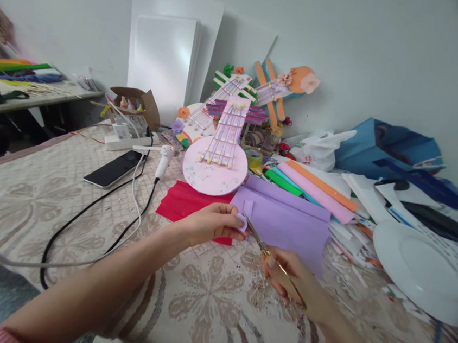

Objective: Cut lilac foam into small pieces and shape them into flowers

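Between the thumb and fingers of my left hand (223, 223) is a small folded piece of lilac paper (242, 223). My right hand (286, 273) grips gold-handled scissors (260, 243), whose blades point up and left to the edge of that piece. Under and behind the hands lies a lilac paper sheet (292, 227) with a narrow strip (248, 208) on it. Red paper (180, 202) lies to its left. Just beyond stands a pink round-bodied paper instrument (213, 178) with strings and yellow-tipped pegs.
A glue gun (164, 162), a phone (114, 169) and loose cables lie at left, near a power strip (128, 142). Colored paper rolls (316, 194), a white plate (423, 274) and scraps crowd the right. More paper instruments (276, 92) lean at the back.
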A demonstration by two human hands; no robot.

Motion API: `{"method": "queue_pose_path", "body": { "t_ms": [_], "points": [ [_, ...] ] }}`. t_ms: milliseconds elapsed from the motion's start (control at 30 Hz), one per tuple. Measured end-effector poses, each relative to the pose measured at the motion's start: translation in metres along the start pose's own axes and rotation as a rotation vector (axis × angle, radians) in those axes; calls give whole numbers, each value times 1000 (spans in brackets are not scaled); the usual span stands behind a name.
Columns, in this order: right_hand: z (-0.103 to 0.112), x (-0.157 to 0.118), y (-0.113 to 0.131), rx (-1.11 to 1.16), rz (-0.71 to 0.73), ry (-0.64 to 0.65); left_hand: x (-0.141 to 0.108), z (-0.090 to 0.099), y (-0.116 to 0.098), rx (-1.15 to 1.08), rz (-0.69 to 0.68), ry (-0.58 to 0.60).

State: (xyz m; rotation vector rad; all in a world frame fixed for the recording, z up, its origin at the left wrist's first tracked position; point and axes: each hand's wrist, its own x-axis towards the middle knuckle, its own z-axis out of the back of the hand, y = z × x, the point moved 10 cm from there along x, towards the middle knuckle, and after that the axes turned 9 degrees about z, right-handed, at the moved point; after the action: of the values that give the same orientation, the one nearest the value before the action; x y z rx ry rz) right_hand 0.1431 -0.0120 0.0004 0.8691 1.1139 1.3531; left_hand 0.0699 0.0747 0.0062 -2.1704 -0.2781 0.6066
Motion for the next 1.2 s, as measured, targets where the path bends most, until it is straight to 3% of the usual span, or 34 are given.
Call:
{"method": "queue_pose_path", "body": {
  "t_ms": [933, 1200],
  "points": [
    [5, -1, -10, -118, -41, -8, 1, 0, 0, -20, 9, 10],
    [-3, -4, 1, -50, 31, 70, 0, -3, 1, -6, 25, 42]
  ]
}}
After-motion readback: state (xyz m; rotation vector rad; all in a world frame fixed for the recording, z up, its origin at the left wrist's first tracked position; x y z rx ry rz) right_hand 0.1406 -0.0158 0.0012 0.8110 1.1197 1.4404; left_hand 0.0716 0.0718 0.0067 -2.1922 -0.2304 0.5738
